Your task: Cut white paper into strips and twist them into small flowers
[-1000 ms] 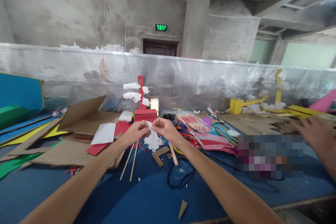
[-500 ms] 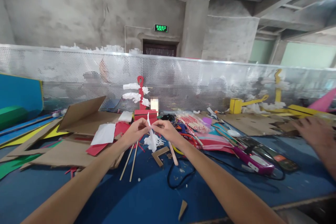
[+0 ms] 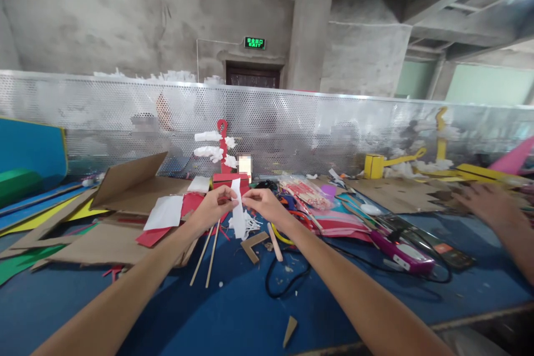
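Note:
A narrow white paper strip (image 3: 238,223) stands nearly upright between my hands, its flat face towards me. My left hand (image 3: 216,204) pinches its left edge, while the fingertips of my right hand (image 3: 264,203) are closed at its right edge. Just behind and below the strip lies a small heap of shredded white paper (image 3: 251,225). Beyond my hands rises a red upright piece (image 3: 225,147) with white paper tufts on both sides, on a red box base (image 3: 223,179). Two thin wooden sticks (image 3: 212,256) lie below my left hand.
Cardboard pieces (image 3: 92,242) and white paper (image 3: 163,213) lie left. An L-shaped cardboard piece (image 3: 253,247), a black cable (image 3: 275,296) and a purple device (image 3: 403,253) are right of centre. Another person's hand (image 3: 486,203) is at far right. A perforated metal screen (image 3: 292,128) stands behind.
The paper strip has gone from a narrow, twisted look to showing its broad flat face. My hands have barely shifted. The other person's hand has moved slightly left.

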`<state>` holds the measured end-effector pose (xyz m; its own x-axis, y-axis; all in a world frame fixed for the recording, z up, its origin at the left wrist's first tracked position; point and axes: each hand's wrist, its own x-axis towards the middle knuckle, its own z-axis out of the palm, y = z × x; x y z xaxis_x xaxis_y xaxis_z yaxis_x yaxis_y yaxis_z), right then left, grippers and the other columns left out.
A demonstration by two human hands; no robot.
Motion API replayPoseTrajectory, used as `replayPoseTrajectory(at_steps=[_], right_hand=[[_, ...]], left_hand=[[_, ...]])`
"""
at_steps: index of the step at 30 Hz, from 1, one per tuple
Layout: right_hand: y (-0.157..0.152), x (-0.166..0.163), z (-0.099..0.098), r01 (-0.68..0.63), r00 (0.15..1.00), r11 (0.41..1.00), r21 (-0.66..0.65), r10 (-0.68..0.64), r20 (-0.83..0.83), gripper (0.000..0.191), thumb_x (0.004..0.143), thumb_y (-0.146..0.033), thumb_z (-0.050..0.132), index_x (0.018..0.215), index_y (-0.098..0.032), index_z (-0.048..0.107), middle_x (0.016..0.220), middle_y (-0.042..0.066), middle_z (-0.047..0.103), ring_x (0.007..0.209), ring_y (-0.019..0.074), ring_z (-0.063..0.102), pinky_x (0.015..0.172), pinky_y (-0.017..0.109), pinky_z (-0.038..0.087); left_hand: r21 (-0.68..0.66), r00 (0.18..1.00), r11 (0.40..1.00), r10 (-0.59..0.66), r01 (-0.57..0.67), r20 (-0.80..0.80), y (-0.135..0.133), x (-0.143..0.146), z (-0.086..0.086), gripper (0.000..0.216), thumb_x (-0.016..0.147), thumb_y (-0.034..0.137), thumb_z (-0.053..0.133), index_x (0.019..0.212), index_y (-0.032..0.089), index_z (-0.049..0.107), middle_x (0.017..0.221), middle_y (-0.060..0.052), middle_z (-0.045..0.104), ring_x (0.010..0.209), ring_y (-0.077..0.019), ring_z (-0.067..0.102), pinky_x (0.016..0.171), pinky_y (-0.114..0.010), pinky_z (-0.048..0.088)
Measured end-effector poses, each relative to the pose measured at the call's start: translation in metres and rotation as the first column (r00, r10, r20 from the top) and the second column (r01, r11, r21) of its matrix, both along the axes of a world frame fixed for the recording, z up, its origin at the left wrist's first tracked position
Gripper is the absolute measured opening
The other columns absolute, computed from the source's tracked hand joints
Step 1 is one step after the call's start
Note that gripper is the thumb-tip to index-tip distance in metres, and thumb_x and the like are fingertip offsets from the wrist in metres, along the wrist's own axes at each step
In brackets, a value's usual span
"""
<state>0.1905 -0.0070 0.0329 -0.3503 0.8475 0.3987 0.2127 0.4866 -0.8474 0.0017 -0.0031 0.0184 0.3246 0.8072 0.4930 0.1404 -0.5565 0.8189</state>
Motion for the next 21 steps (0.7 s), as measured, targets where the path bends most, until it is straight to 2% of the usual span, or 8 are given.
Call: replayPoseTrajectory(at_steps=[16, 21], right_hand=[[0.009, 0.003, -0.006, -0.044, 0.998, 0.998, 0.045, 0.042, 0.044, 0.014, 0.077, -0.028, 0.059, 0.075, -0.015, 0.063, 0.061, 0.001, 0.057, 0.046, 0.0088, 0.048, 0.047, 0.022, 0.039], [0.009, 0.003, -0.007, -0.046, 0.998, 0.998, 0.051, 0.043, 0.051, 0.015, 0.077, -0.029, 0.059, 0.079, -0.015, 0.064, 0.058, 0.0, 0.055, 0.046, 0.0087, 0.048, 0.045, 0.021, 0.038]], left_hand=[[-0.015, 1.0, 1.0, -0.003, 0.002, -0.018, -0.008, 0.008, 0.004, 0.021, 0.075, 0.036, 0.063, 0.074, 0.016, 0.055, 0.072, -0.001, 0.058, 0.064, -0.0121, 0.055, 0.062, -0.026, 0.045], [0.034, 0.998, 0.999, 0.004, -0.002, -0.058, -0.01, 0.009, 0.004, 0.022, 0.079, 0.038, 0.06, 0.076, 0.016, 0.057, 0.07, -0.001, 0.059, 0.063, -0.0126, 0.054, 0.062, -0.025, 0.044]])
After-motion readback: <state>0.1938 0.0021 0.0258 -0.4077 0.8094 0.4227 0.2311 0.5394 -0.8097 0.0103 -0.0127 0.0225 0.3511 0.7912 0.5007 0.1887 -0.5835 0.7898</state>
